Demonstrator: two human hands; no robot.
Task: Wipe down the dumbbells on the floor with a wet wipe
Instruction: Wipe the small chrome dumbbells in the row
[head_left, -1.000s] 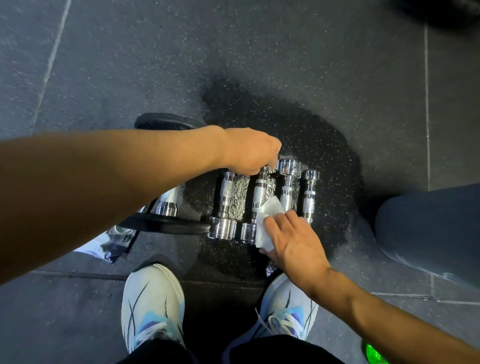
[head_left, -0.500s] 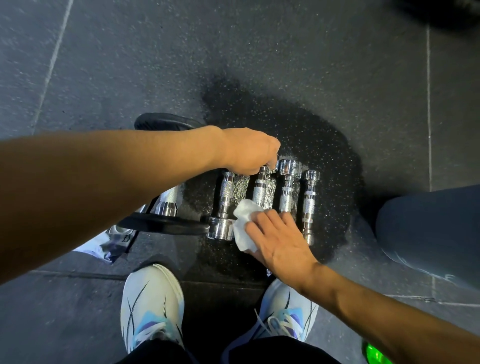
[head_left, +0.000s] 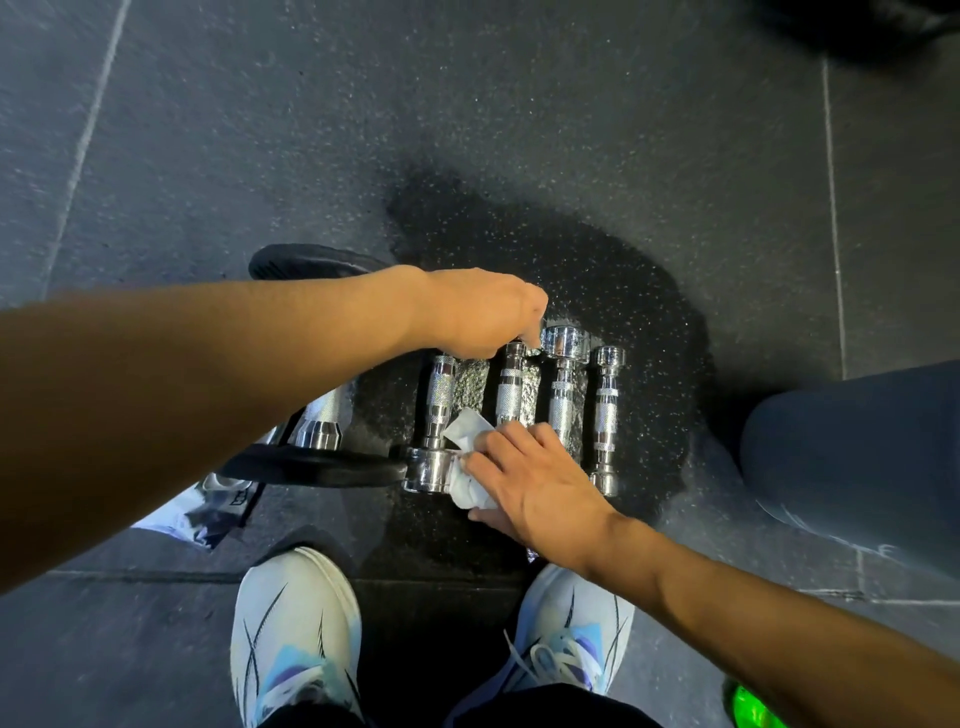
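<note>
Chrome dumbbells (head_left: 561, 395) lie parallel, axes pointing away; right hand (head_left: 530, 483) presses wet wipe (head_left: 467, 467); left hand (head_left: 483, 312) grips far end.

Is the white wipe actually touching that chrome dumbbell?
Touching. The head view shows the right hand pressing the wet wipe against the near end of the leftmost chrome dumbbell.

text: none legible | packet (head_left: 218, 506) by the plate: dark print, too blurred to read
</note>
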